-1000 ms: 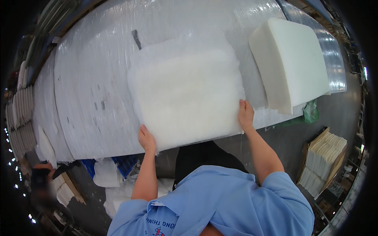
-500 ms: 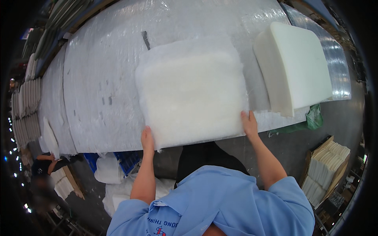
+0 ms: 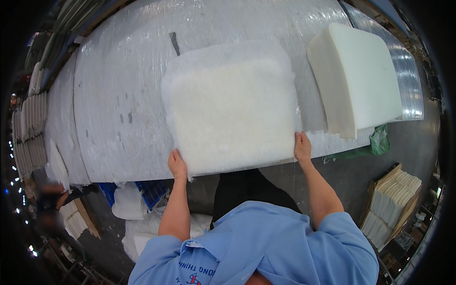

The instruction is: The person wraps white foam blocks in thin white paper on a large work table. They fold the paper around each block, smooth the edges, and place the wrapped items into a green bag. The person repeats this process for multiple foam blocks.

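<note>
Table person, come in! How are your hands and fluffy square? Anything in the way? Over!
Left hand, right hand at near corners of fluffy pad. Pad spread on plastic-covered table. White block to the right, apart.

A broad worktable is being covered by glossy plastic film. Along its near side, dark grey floor is being seen, and a cardboard box is being supported there on the right. Small white lights are being seen amid dimness on the left.
</note>
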The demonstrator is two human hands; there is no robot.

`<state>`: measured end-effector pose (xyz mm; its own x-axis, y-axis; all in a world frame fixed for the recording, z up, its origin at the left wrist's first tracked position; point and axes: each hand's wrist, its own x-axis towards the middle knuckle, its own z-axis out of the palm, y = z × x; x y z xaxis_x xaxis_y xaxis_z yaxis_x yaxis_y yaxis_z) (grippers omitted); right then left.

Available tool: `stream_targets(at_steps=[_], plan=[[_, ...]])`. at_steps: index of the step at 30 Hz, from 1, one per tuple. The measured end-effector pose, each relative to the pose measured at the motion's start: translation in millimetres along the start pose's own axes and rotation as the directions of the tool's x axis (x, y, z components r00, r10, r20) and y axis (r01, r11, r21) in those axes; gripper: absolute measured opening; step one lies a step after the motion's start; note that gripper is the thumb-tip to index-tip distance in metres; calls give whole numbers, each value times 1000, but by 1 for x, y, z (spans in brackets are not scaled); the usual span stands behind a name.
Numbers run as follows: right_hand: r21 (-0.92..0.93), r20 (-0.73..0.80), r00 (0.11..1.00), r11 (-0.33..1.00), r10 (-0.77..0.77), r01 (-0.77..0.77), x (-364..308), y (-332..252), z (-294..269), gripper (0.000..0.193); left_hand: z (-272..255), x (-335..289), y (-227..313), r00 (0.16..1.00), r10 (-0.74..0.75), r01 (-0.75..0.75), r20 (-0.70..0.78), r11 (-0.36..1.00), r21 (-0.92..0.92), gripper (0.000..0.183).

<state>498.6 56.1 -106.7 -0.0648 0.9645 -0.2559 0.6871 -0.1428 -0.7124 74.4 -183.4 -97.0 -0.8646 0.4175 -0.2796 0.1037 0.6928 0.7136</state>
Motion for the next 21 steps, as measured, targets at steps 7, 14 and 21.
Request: stream_targets(at_steps=[7, 14, 21], plan=[[-210, 113, 993, 978, 21, 3, 8, -10, 0, 31, 2, 8, -2, 996, -43, 43, 83, 999, 9, 41], [142, 68, 985, 976, 158, -166, 62, -24, -35, 48, -41, 47, 24, 819, -410, 529, 401, 810, -254, 59], [43, 42, 997, 997, 62, -64, 91, -72, 16, 44, 15, 83, 69, 966, -191, 205, 175, 977, -64, 54]])
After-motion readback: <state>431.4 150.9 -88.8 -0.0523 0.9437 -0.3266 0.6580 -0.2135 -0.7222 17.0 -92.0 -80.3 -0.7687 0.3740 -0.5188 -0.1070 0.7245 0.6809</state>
